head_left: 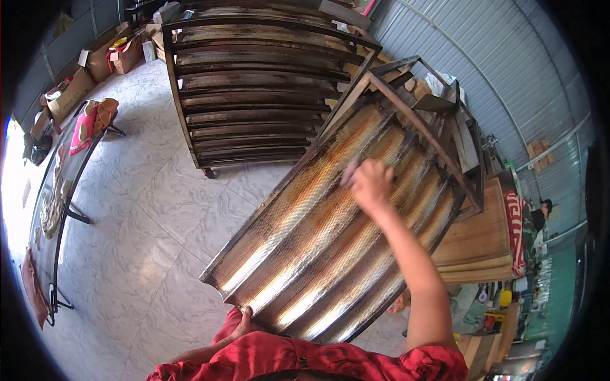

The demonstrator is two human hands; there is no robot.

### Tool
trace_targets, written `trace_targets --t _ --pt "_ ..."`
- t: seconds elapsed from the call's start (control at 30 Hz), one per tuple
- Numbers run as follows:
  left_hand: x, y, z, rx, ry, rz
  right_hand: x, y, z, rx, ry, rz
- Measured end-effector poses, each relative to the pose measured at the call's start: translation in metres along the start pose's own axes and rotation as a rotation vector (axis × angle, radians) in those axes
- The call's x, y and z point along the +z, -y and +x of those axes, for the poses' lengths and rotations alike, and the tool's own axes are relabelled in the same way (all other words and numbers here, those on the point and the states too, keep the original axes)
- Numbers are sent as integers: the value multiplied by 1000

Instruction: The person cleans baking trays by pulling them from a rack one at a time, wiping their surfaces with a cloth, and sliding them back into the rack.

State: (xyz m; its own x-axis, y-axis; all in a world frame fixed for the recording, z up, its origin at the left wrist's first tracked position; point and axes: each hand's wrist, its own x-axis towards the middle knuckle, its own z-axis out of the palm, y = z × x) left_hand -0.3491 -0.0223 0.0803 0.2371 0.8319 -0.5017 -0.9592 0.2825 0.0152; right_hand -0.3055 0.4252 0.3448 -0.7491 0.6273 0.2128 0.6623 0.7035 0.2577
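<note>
A perforated, corrugated metal baking tray with long parallel channels slants before me, its far end against an angle-iron frame. Brown and amber stains cover much of its far half, while the near half shines. My left hand grips the tray's near left corner, thumb on top. Over the upper middle of the tray, my right hand is closed around a small greyish-pink object, too blurred to name. That object appears to touch the channels.
Past the tray stands a dark metal rack stacked with similar blackened trays. A black-edged table with cloths and gloves curves along the left. Cardboard boxes line the far left wall. To the right are wooden boards and tools.
</note>
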Motion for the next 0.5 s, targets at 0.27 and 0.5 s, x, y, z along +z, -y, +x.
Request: trace_targets --t 0.27,0.5 --pt "6 -20 12 41 -2 -21 11 -102 89 616 -41 -133" --pt "18 -19 22 70 24 -58 6 -23 36 354 114 -168"
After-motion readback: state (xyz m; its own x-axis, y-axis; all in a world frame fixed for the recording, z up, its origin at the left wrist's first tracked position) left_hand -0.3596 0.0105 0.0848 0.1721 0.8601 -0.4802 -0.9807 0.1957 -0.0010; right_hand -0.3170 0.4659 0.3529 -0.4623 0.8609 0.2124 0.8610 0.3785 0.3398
